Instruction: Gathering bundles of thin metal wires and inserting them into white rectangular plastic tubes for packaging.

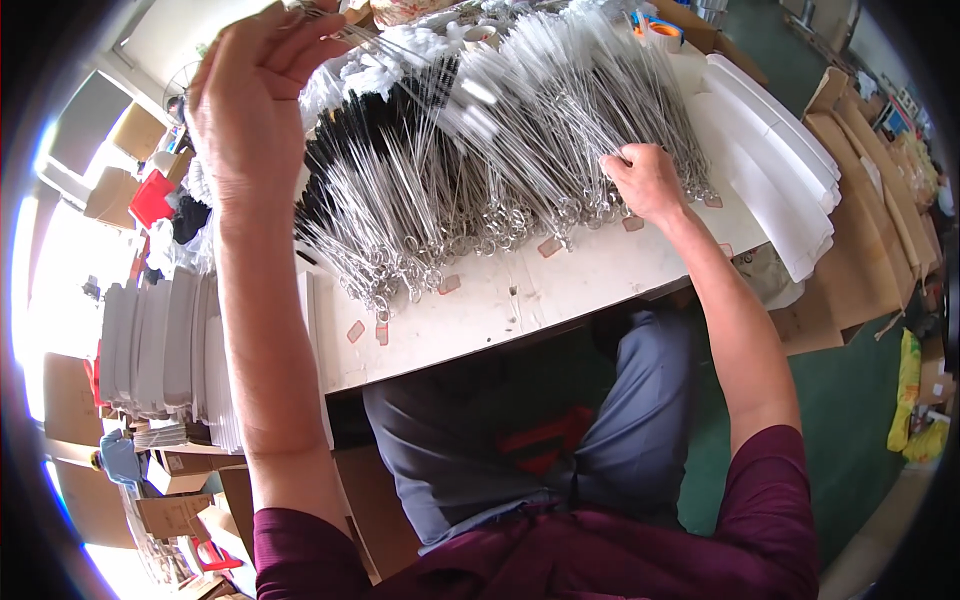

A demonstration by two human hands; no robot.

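Note:
Wire-handled brushes point(500, 165) lie in a thick heap across the white table point(480, 300). Their looped wire ends point toward me, with white and black bristles at the far side. My left hand point(255, 90) is raised above the heap's left end. Its fingers are closed on thin wires, and a few brushes, smeared by motion, seem to slant from it toward the middle of the heap. At the right of the pile, my right hand point(650, 180) is a fist around brush wires; how many it holds is hidden.
Small reddish paper tags point(450, 285) lie along the table's front. White sheets point(770, 170) hang over its right edge, next to cardboard point(850, 240). A tape roll point(662, 38) stands at the back. Stacked white boards point(165, 345) are at the left.

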